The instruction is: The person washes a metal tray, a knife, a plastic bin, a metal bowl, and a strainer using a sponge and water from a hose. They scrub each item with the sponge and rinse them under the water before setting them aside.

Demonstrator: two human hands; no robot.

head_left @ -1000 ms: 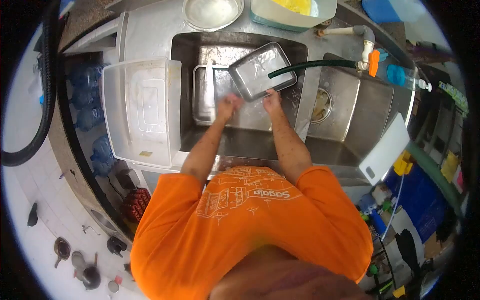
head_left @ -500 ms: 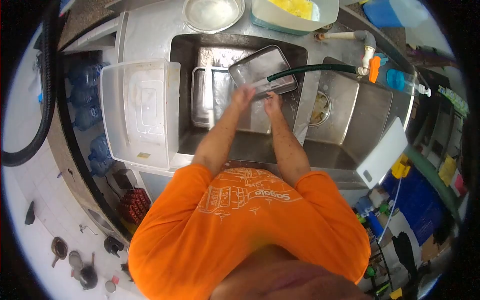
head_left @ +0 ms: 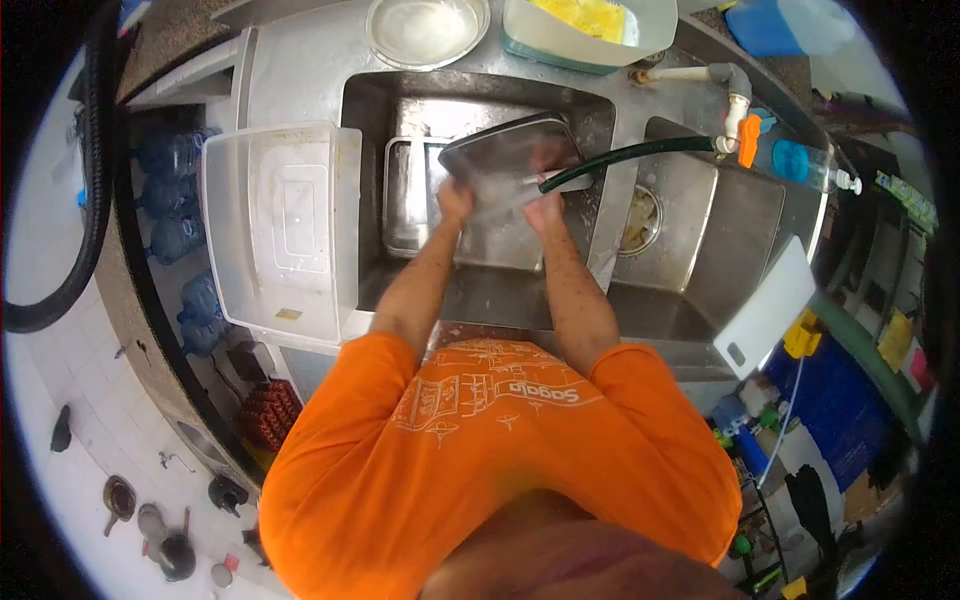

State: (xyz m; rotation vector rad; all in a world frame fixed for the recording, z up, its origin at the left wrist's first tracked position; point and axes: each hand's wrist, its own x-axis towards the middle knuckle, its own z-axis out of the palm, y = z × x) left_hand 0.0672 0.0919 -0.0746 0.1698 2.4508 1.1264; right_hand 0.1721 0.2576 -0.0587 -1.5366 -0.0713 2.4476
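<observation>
A rectangular metal tray (head_left: 500,155) is held tilted over the left sink basin, blurred by motion. My left hand (head_left: 456,202) is closed on its left edge. My right hand (head_left: 544,212) is closed at the lower right edge, though blur partly hides the fingers. Just above the right hand is the pale end of a green hose (head_left: 630,152), pointing across the tray; a pale streak like water comes from it. A second metal tray (head_left: 393,205) lies in the basin, left of my left hand.
A translucent plastic bin (head_left: 340,240) stands left of the basin. Behind are a metal bowl (head_left: 428,30) and a plastic tub (head_left: 560,45) holding something yellow. To the right are a second basin (head_left: 735,220) with a drain, a tap (head_left: 738,110) and a white cutting board (head_left: 770,305).
My left hand has moved left, from beside the hose end to the tray's left edge. The held tray has shifted left and turned, and the hose end has dropped slightly nearer my right hand.
</observation>
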